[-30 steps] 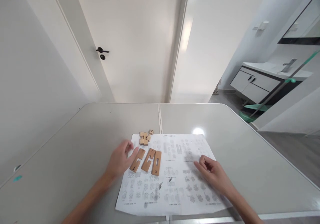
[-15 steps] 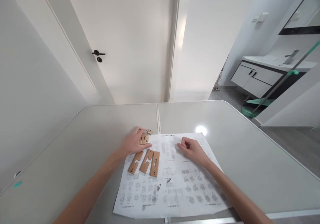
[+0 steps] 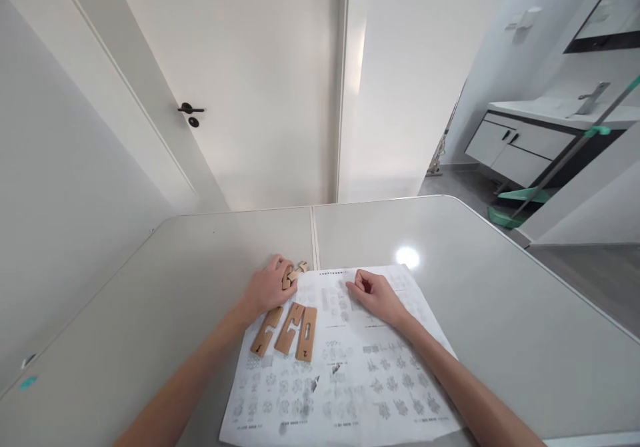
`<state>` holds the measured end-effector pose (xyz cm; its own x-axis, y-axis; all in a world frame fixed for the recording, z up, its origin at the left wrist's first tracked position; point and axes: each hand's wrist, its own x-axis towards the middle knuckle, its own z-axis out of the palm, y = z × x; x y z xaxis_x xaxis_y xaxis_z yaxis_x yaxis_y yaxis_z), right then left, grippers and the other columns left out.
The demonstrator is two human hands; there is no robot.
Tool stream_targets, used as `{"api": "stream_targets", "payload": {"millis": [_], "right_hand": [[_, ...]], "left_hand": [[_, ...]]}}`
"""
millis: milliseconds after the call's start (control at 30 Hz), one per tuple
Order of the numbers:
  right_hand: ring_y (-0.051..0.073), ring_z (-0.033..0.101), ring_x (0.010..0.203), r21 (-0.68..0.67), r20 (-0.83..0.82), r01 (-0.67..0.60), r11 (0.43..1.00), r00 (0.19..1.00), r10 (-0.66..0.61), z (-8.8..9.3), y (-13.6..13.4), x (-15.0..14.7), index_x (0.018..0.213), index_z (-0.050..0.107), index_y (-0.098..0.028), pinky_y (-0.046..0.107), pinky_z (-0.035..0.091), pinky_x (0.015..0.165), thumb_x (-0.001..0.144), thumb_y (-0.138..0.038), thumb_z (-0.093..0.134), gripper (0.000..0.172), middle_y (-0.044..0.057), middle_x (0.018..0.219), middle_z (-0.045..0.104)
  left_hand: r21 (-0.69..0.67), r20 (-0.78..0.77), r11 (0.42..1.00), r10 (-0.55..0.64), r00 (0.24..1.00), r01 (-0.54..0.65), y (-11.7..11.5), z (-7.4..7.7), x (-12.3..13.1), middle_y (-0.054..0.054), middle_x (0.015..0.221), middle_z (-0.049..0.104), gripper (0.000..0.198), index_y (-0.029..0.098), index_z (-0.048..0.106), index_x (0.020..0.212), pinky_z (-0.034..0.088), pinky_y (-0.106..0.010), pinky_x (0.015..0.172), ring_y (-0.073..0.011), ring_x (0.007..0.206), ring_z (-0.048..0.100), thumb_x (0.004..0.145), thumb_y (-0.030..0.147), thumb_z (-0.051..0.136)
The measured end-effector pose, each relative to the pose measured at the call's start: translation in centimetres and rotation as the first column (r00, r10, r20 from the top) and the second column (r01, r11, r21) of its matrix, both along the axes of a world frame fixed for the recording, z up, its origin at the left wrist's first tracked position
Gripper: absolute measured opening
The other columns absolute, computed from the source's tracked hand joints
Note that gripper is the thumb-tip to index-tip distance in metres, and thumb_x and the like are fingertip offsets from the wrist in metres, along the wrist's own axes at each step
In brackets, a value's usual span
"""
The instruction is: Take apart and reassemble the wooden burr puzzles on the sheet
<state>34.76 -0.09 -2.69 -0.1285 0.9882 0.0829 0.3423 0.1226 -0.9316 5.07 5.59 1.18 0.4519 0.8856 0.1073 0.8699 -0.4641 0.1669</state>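
My left hand (image 3: pixel 267 287) curls around a small cluster of wooden puzzle pieces (image 3: pixel 287 279) at the upper left corner of a printed paper sheet (image 3: pixel 350 380). Part of the cluster is hidden by the fingers. One lighter notched piece (image 3: pixel 303 267) pokes out beyond it. Below this hand lie three flat wooden pieces: a slotted one marked 2 (image 3: pixel 307 335), a notched one (image 3: pixel 289 329) beside it, and another notched one (image 3: pixel 267 332) at the left. My right hand (image 3: pixel 376 295) rests on the sheet in a loose fist, with nothing visible in it.
The sheet, printed with small diagrams, lies on a light grey table (image 3: pixel 240 234) with a seam down its middle. Beyond stands a white door (image 3: pixel 260 100). At the right are a washbasin cabinet (image 3: pixel 520 147) and a green dustpan (image 3: pixel 505 218) on the floor.
My left hand has drawn its thumb and fingers closer together around the small pieces, which have shifted. My right hand stays in a loose fist. The view has tilted slightly.
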Motion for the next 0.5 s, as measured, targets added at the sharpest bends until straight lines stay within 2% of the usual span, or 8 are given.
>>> {"api": "stream_targets", "payload": {"millis": [167,233,300,400,500], "right_hand": [[0.013,0.031,0.058,0.016,-0.039,-0.019,1.0,0.999,0.02,0.2,0.1,0.1,0.072,0.035,-0.025,0.027,0.027,0.054,0.094,-0.048,0.06,0.041,-0.007,0.062,0.037],[0.013,0.035,0.057,0.012,-0.096,-0.031,0.999,0.995,0.032,0.5,0.0,0.1,0.083,0.045,-0.025,0.027,0.029,0.054,0.096,-0.049,0.059,0.031,-0.007,0.065,0.041],[0.013,0.038,0.055,-0.011,-0.164,-0.05,0.999,0.985,0.047,0.8,-0.1,0.0,0.104,0.051,-0.026,0.026,0.032,0.053,0.098,-0.051,0.057,0.027,-0.007,0.07,0.047],[0.012,0.045,0.055,-0.036,-0.253,-0.107,0.994,0.963,0.095,1.0,-0.2,-0.1,0.131,0.047,-0.028,0.027,0.037,0.053,0.099,-0.054,0.057,0.043,-0.005,0.082,0.056],[0.012,0.048,0.055,-0.018,-0.3,-0.143,0.99,0.945,0.131,1.1,-0.2,-0.1,0.132,0.05,-0.027,0.026,0.039,0.053,0.099,-0.057,0.057,0.045,-0.003,0.083,0.059]], "left_hand": [[0.027,0.009,0.999,-0.021,1.0,0.021,0.2,0.1,0.9,-0.011,0.121,0.059,0.031,0.021,0.057,0.121,0.052,-0.032,0.063,-0.0213,0.081,0.067,0.096,0.039,0.051],[0.036,0.028,0.999,-0.03,0.999,0.029,0.1,0.3,1.6,-0.011,0.12,0.059,0.031,0.021,0.057,0.121,0.053,-0.032,0.063,-0.0214,0.08,0.067,0.096,0.039,0.052],[0.039,0.081,0.998,-0.052,0.995,0.049,-0.2,0.6,2.7,-0.01,0.118,0.059,0.031,0.021,0.057,0.12,0.053,-0.033,0.064,-0.0212,0.079,0.066,0.096,0.039,0.053],[0.021,0.191,0.993,-0.118,0.974,0.117,-1.2,1.3,5.0,-0.01,0.118,0.059,0.029,0.021,0.057,0.12,0.053,-0.033,0.065,-0.0186,0.074,0.065,0.096,0.038,0.054],[0.003,0.278,0.981,-0.189,0.942,0.196,-2.3,1.9,7.7,-0.008,0.119,0.06,0.03,0.024,0.057,0.122,0.053,-0.032,0.066,-0.0176,0.074,0.065,0.094,0.036,0.057]]}}
